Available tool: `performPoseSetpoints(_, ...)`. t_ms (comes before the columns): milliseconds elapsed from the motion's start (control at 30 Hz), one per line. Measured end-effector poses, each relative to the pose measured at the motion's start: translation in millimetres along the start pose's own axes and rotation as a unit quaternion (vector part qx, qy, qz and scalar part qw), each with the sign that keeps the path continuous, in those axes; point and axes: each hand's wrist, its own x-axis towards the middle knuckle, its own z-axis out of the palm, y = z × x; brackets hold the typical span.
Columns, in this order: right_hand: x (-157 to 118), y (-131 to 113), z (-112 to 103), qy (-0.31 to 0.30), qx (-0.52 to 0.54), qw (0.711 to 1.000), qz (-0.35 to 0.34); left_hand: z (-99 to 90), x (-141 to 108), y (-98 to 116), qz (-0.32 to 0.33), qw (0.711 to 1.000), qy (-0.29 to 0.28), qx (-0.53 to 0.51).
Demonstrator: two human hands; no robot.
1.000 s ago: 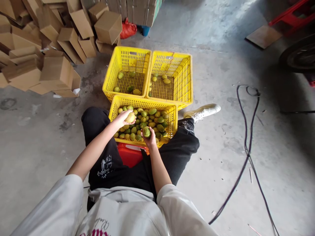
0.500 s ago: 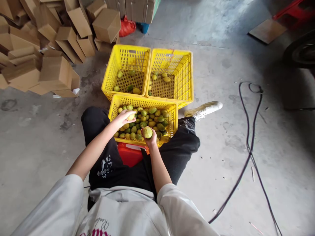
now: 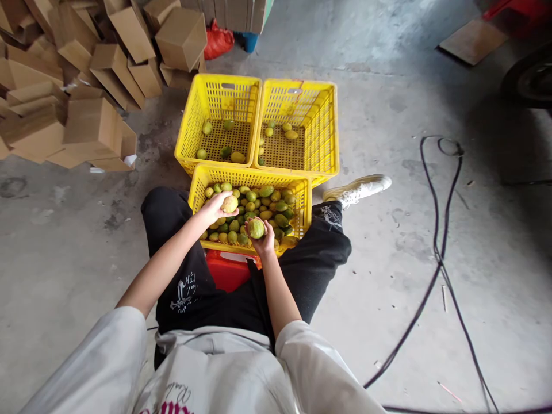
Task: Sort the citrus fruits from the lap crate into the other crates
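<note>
The left grip (image 3: 215, 209) holds a yellow fruit (image 3: 229, 203), its fingers curled around it above the near crate (image 3: 306, 208). The right grip (image 3: 266, 237) cups a green fruit (image 3: 256, 229), which faces up over the same crate, near the yellow one but apart from it. Below both lies a heap of fruit (image 3: 267, 191), green and yellow mixed. Just beyond stand two more crates side by side, the left crate (image 3: 184, 131) and the right crate (image 3: 321, 129), each with a few fruits on its bottom.
</note>
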Motion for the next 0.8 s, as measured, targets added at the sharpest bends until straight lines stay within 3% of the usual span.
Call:
performPoseSetpoints(367, -1, 1, 2, 0.025, -0.021, 0.999, -0.002, -3.9, -1, 4, -0.035, 0.999, -0.008, 0.017)
performPoseSetpoints(800, -1, 6, -1, 0.051, -0.053, 0.997, 0.019, -1.8, -8, 4, 0.0, 0.996, -0.014, 0.086)
